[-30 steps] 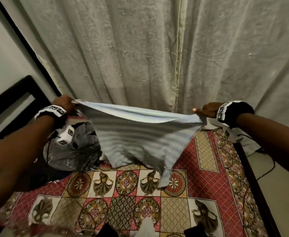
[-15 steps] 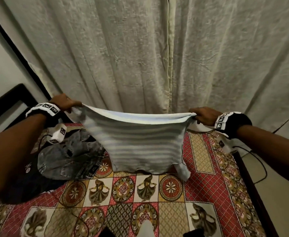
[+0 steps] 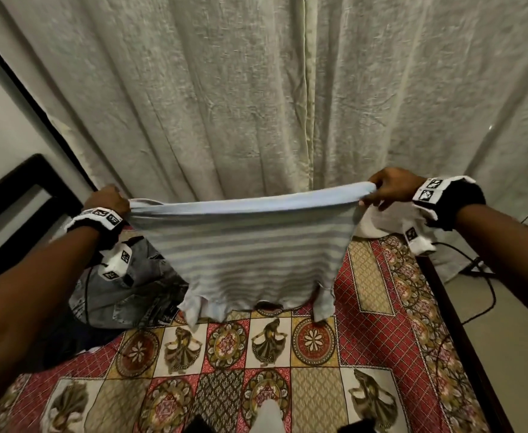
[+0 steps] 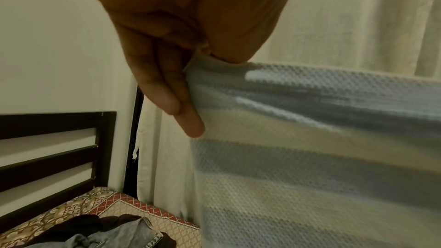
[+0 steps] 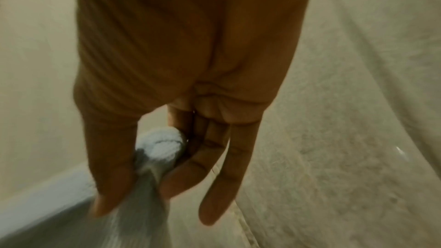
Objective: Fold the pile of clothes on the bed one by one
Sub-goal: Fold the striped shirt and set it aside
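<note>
A light blue and grey striped garment (image 3: 250, 254) hangs stretched in the air between my two hands, above the patterned bedspread (image 3: 312, 385). My left hand (image 3: 111, 200) pinches its top left corner; in the left wrist view the thumb and fingers (image 4: 188, 120) clamp the mesh-like striped garment (image 4: 310, 139). My right hand (image 3: 387, 189) pinches the top right corner, and the right wrist view shows the striped garment (image 5: 152, 159) bunched between thumb and fingers. Its lower edge and both short sleeves dangle just above the bed. A pile of clothes with grey jeans (image 3: 128, 285) lies at the left.
A pale curtain (image 3: 256, 104) hangs right behind the garment. The dark wooden headboard (image 3: 22, 189) stands at the left, and the bed's dark frame edge (image 3: 462, 339) runs down the right, with a black cable (image 3: 478, 270) on the floor beyond. A white cloth (image 3: 378, 223) lies below my right hand.
Both hands have moved apart and the right one has risen, pulling the garment's top edge taut and level. The garment now hangs flatter and squarer than a second ago.
</note>
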